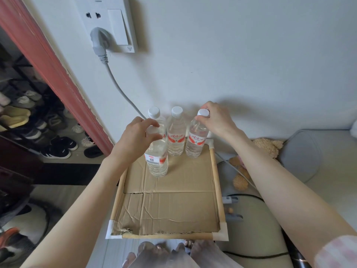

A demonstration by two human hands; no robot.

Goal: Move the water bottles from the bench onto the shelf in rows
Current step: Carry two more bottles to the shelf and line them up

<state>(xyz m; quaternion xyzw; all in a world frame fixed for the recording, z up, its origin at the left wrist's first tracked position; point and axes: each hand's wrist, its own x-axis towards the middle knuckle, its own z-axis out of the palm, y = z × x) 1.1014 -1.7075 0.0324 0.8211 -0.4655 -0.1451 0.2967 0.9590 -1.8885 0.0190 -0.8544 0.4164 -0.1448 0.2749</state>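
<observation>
Left hand (140, 135) grips the white cap of a clear plastic water bottle (156, 160), upright on the cardboard-lined wooden shelf (173, 207), starting a second row. Right hand (214, 118) pinches the cap of the back row's rightmost bottle (196, 141), directly beneath it. Red-and-white labels carry Chinese characters, unreadable.

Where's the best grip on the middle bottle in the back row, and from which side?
Probably the white cap and neck of the middle bottle, from straight above. It stands upright with bottles close on both sides, so its body is hard to reach. The left hand and right hand each hold a neighbour's cap that way.
</observation>
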